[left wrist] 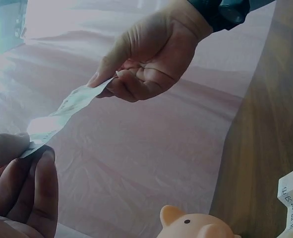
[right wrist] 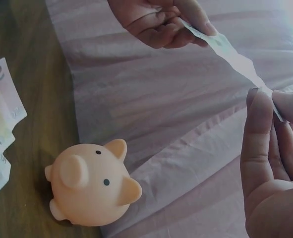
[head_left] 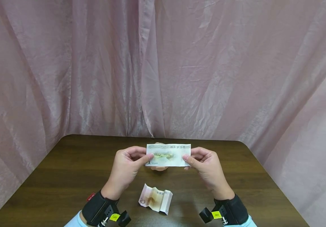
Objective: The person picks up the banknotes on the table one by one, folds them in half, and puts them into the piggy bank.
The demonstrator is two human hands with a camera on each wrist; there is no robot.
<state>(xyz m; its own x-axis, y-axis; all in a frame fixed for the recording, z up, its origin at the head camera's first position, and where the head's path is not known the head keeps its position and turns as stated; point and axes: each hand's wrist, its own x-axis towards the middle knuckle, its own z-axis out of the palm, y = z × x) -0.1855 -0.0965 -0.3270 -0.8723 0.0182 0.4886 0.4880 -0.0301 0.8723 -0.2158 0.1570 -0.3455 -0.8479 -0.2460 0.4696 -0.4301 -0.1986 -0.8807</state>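
Observation:
A pale green one-yuan play banknote (head_left: 165, 155) is stretched out flat above the table. My left hand (head_left: 126, 167) pinches its left end between thumb and fingers, and my right hand (head_left: 209, 168) pinches the right end the same way. From the side, the left wrist view shows the banknote (left wrist: 62, 116) slightly wavy. Behind it in the head view, a peach toy pig (right wrist: 91, 186) is mostly hidden. Nearer me on the table lies a creased, yellowish-pink 20 banknote (head_left: 155, 199), bent in zigzag folds, touched by neither hand.
The dark wooden table (head_left: 89, 167) has rounded far corners. A pink curtain (head_left: 180, 69) hangs just behind its far edge. Each wrist wears a black strap (head_left: 99, 208) with a small camera.

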